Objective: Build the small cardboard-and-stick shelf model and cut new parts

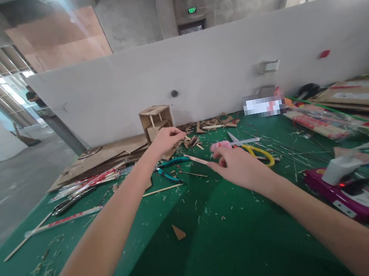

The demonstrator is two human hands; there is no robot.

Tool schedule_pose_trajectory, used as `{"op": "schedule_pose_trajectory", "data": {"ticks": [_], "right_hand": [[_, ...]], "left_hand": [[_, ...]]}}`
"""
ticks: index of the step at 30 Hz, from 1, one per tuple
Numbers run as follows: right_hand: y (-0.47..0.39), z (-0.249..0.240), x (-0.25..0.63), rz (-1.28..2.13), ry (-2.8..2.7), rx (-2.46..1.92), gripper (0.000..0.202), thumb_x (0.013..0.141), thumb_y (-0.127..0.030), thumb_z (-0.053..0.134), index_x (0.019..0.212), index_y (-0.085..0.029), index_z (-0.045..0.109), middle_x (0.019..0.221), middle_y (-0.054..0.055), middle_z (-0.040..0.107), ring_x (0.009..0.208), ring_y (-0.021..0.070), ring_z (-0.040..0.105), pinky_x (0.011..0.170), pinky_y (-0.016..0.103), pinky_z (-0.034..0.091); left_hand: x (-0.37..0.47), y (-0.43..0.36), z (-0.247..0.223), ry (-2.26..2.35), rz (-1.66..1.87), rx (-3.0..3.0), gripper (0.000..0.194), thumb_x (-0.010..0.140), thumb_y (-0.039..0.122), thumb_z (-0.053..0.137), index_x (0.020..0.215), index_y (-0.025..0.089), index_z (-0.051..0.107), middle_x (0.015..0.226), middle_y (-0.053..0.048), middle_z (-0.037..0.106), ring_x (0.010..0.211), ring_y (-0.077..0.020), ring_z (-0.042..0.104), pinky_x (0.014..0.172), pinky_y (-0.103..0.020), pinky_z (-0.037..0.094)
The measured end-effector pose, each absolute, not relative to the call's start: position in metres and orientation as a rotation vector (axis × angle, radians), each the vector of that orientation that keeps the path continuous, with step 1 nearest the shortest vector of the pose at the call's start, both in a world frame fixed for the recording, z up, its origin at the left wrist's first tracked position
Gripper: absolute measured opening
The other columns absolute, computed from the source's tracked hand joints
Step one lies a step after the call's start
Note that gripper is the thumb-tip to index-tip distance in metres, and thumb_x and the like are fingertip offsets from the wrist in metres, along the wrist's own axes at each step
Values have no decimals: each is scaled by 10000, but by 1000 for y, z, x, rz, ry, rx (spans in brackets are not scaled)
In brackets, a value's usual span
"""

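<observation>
Landmark: the pliers (174, 161) with teal handles, on the green table (205, 258); their head lies close to the left forearm's edge and is hard to make out.
Hidden: the near end of the stick (197, 159) is covered by the right hand's fingers; beyond the pliers, the left hand hides the lower part of the small cardboard box (157, 127).
Half seen: right of the pliers, a pink thing (220, 144) shows partly behind the right hand; I cannot tell what it is.
Blotted out: farther back and right of the pliers, coarse blocks mask a pale thing (262, 106).
Cut off: both forearms leave the view at the bottom, nearer than the pliers.
Stick: just right of the pliers, its free end close to the tip of one handle; its long axis runs slantwise, that end pointing left and slightly away from the person.
Right hand (237, 164): right of the pliers, fingers curled, thumb and fingertips pinching the stick.
Left hand (166, 140): just beyond the pliers, fingers bent and drawn together near wood scraps (193, 142); whether it grips anything, I cannot tell.
Scissors (271, 158): right of the pliers, yellow handles partly behind the right hand.
</observation>
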State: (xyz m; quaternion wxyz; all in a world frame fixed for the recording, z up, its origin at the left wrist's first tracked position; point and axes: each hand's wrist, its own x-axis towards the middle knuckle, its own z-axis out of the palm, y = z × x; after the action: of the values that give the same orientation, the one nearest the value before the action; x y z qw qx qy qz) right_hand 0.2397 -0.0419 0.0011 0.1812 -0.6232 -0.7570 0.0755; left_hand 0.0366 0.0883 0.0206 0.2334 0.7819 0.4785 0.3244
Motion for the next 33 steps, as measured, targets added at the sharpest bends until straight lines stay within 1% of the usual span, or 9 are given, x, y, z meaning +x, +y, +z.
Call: {"op": "schedule_pose_trajectory", "data": {"ticks": [3, 7, 11, 13, 15, 18, 21, 25, 33], "right_hand": [[-38, 0, 229, 98, -2057, -1722, 425, 875, -467, 491, 1126, -130, 554, 947, 136, 645, 817, 244, 622, 641, 333, 443], [-23, -5, 224, 180, -1978, -1690, 513, 838, -484, 550, 1191, -115, 507, 939, 135, 650, 878, 266, 612, 632, 324, 448], [-11, -11, 218, 212, -1938, -1649, 380, 859, -455, 548, 1094, -162, 598, 829, 72, 672, 850, 234, 618, 674, 308, 443], [-10, -14, 214, 63, -1954, -1651, 274, 907, -403, 492, 968, -184, 644, 802, 61, 676, 845, 224, 619, 700, 305, 425], [-11, -15, 209, -156, -1981, -1652, 296, 957, -336, 403, 913, -189, 656, 866, 69, 681, 830, 212, 619, 694, 304, 401], [-13, -19, 205, -432, -2017, -1647, 353, 990, -312, 316, 1014, -202, 651, 967, 79, 667, 763, 198, 612, 639, 307, 361], [-13, -23, 205, -553, -2020, -1624, 382, 1001, -328, 281, 1121, -224, 629, 951, 77, 658, 724, 190, 600, 615, 307, 325], [-13, -26, 208, -631, -2027, -1507, 380, 1006, -303, 280, 1131, -223, 630, 898, 60, 652, 711, 165, 581, 604, 297, 288], [-34, -31, 199, -527, -2523, -1049, 281, 963, -216, 370, 866, -182, 631, 782, 24, 641, 654, 126, 571, 507, 282, 216]], "left_hand": [[36, 79, 19, 1291, 884, 2069, 272, 808, 402, 591, 801, 145, 682, 625, -37, 599, 465, -86, 444, 452, -239, 266], [34, 69, 18, 1268, 893, 1999, 272, 801, 419, 609, 790, 157, 681, 673, -70, 628, 511, -108, 490, 460, -244, 272], [34, 63, 17, 1270, 955, 1885, 232, 783, 391, 635, 748, 165, 677, 676, -64, 623, 517, -101, 471, 479, -246, 280], [34, 62, 17, 1290, 989, 1836, 226, 789, 375, 627, 726, 161, 666, 673, -61, 619, 509, -92, 452, 482, -248, 282], [35, 62, 16, 1320, 1019, 1808, 235, 800, 362, 610, 700, 153, 648, 658, -57, 610, 502, -87, 437, 484, -249, 283], [35, 62, 15, 1351, 1065, 1775, 252, 795, 357, 609, 657, 148, 628, 616, -39, 582, 501, -85, 426, 489, -248, 289], [37, 61, 15, 1361, 1099, 1741, 252, 792, 350, 606, 644, 148, 626, 587, -24, 563, 487, -82, 412, 485, -245, 288], [41, 59, 15, 1362, 1139, 1684, 231, 794, 299, 593, 634, 137, 628, 603, -32, 589, 499, -81, 441, 500, -238, 325], [40, 74, 6, 1510, 1217, 1551, 255, 826, 343, 559, 709, 130, 634, 559, -10, 573, 533, -109, 518, 498, -221, 363]]}}
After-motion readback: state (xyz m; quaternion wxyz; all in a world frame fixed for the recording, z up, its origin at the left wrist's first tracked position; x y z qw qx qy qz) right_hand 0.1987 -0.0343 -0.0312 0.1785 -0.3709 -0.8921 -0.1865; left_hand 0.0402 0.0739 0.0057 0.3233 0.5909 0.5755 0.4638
